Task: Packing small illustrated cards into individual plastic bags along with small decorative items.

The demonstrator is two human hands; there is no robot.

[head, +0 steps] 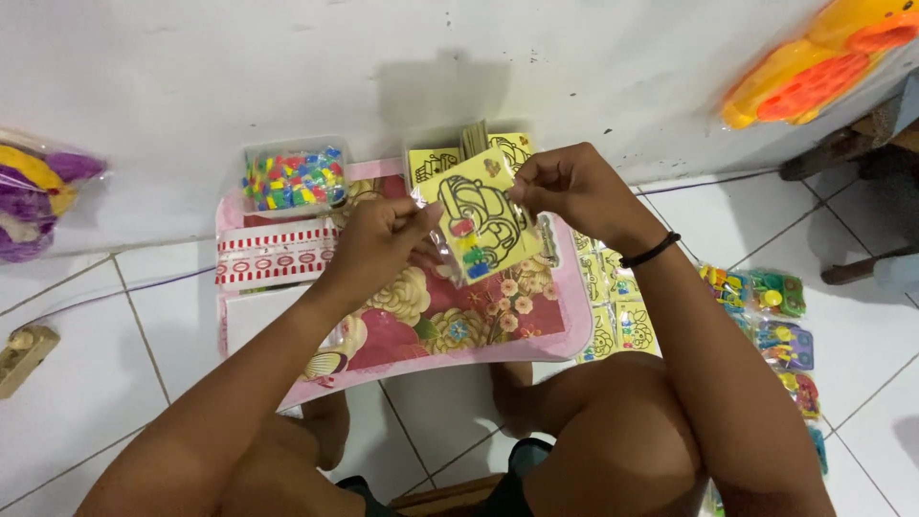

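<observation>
Two hands share one thing here: we hold a yellow picture card [479,215] in a clear sleeve up between them, above the pink floral tabletop [565,330]. Our left hand [378,239] pinches the card's left edge, fingers [421,218] closed tight on the sleeve; our right hand [565,187] pinches the upper right corner, its fingers [525,191] likewise closed on it. So the card lies directly between the two grips, touching both, and neither hand is nearer than the other.

The card is tilted: its long axis runs from upper left down to lower right, with the top leaning toward the wall and the printed face, a car outline with coloured patches, turned up to us. The right hand sits higher and farther from us, the left lower and closer.

Just behind the card stands a clear box of similar yellow cards [431,161], and to its left a clear box of coloured beads [292,179]. More yellow cards [622,321] lie on the floor beside the tabletop's right edge, with packets of small toys [780,321] farther right, well apart from both hands.
</observation>
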